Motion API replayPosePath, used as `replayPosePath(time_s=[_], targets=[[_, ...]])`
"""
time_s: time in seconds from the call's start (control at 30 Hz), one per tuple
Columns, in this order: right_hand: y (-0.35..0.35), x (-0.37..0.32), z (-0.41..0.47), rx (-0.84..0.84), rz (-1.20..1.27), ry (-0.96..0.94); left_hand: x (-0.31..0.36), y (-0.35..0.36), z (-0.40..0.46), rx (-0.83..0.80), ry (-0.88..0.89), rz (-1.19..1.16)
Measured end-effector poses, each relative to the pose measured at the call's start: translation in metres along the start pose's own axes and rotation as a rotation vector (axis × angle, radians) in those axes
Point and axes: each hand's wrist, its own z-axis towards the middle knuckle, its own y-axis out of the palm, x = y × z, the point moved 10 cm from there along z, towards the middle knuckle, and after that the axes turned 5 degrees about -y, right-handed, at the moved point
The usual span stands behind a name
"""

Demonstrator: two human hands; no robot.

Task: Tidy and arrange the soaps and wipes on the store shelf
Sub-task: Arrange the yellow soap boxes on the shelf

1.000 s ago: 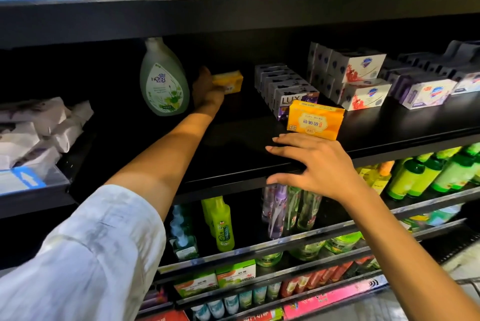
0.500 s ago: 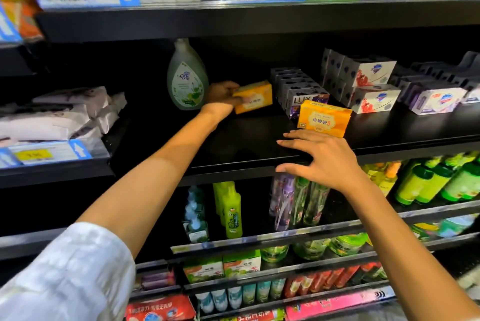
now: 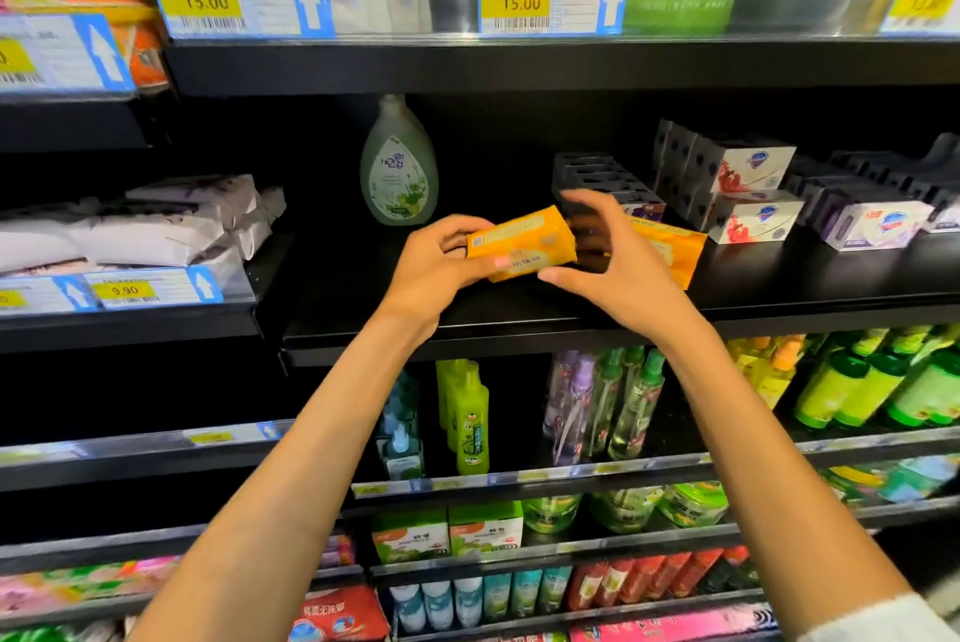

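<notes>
A person's left hand (image 3: pixel 431 272) grips a yellow soap box (image 3: pixel 522 243) above the middle shelf (image 3: pixel 519 324) of a store display, fingers curled under the box's left end w/ the thumb pressed on its near face; the box is tilted, right end higher. The right hand (image 3: pixel 618 267) sits at the box's right end, thumb just under the near corner and fingers (image 3: pixel 587 204) arched over the top, spread partway; whether they touch the box can't be told. Just right of that hand, a second yellow soap box (image 3: pixel 672 249) lies on the shelf, partly hidden. Behind the hands, a row of dark soap boxes (image 3: pixel 597 173) runs to the back, w/ white-and-red soap boxes (image 3: pixel 748 189) stacked two high to the right and white-and-purple soap boxes (image 3: pixel 872 223) further right. A green hand-wash bottle (image 3: pixel 399 168) stands upright at the far left of the shelf, apart from the boxes. On the adjoining shelf to the left, white wipe packs (image 3: pixel 156 225) lie piled behind a 9.90 price tag (image 3: pixel 150 288). Spray bottles (image 3: pixel 602 402) fill the shelf below.
</notes>
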Motion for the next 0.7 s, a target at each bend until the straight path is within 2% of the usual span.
replayPosePath(time_s=[0.23,0.43,0.63,0.7], targets=[[0.010,-0.002,-0.002,0.121,0.098,-0.124,0.005,0.011,-0.003,-0.103,0.114,0.120],[0.006,-0.012,-0.005,0.148,0.010,-0.241,0.011,0.024,-0.003,-0.154,0.203,0.301],[0.006,-0.014,-0.006,0.117,-0.058,-0.169,0.013,0.017,-0.004,-0.102,0.201,0.235],[0.004,-0.011,-0.009,0.078,-0.186,-0.161,0.010,0.014,-0.002,-0.097,0.157,0.161]])
